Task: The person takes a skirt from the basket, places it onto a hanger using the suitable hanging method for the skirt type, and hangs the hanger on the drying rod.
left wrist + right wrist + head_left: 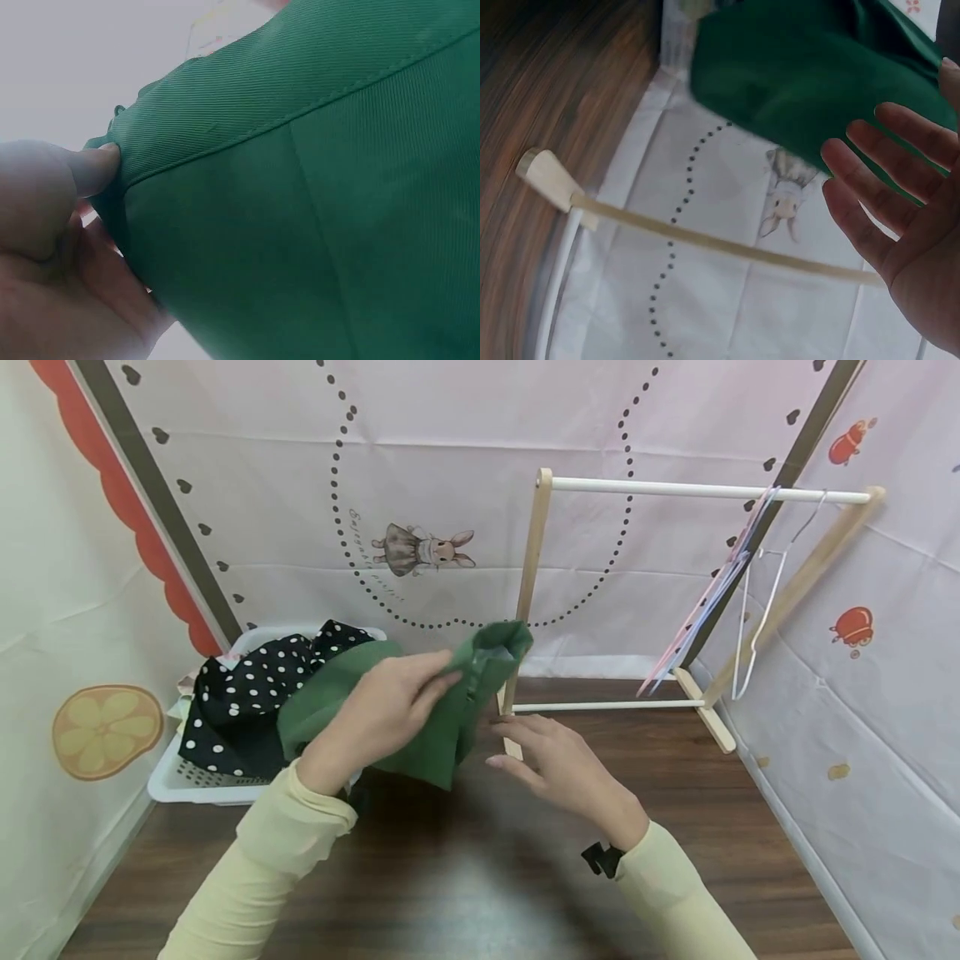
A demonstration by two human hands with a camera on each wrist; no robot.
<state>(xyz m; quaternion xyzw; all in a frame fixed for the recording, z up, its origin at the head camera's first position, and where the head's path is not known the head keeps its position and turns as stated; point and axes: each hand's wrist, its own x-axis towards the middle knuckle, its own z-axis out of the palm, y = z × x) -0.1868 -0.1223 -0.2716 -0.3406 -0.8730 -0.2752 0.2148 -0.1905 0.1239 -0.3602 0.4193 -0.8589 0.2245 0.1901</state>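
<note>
Left hand (pixel 382 706) pinches green garment (pixel 442 739) between basket (pixel 206 794) and rack (pixel 675 488)

In the head view, the green garment stretches from the basket on the left to just before the rack's left post, its lower edge hanging over the dark wooden floor (pixel 465 893). The left hand reaches across it and holds its upper part. The right hand (pixel 566 772) is nearer the rack, to the right of the garment, with its fingers extended and holding nothing. Black cloth with white dots (pixel 247 710) fills much of the white basket. On the right end of the rack's top bar hang pink and blue hangers (pixel 737 563), close together, and farther right a white hanger (pixel 772 597). On the far wall (pixel 465 410) are a printed rabbit (pixel 426 550) and dotted lines.

In the left wrist view, the left thumb (pixel 97 166) presses on the end of a ribbed green band with a stitched seam, the other fingers lying on the opposite side of the cloth.

In the right wrist view, the right hand's fingers are spread apart. The garment appears behind their tips; whether they touch it, I cannot tell. The rack's left post and foot stand against the wall's print.
</note>
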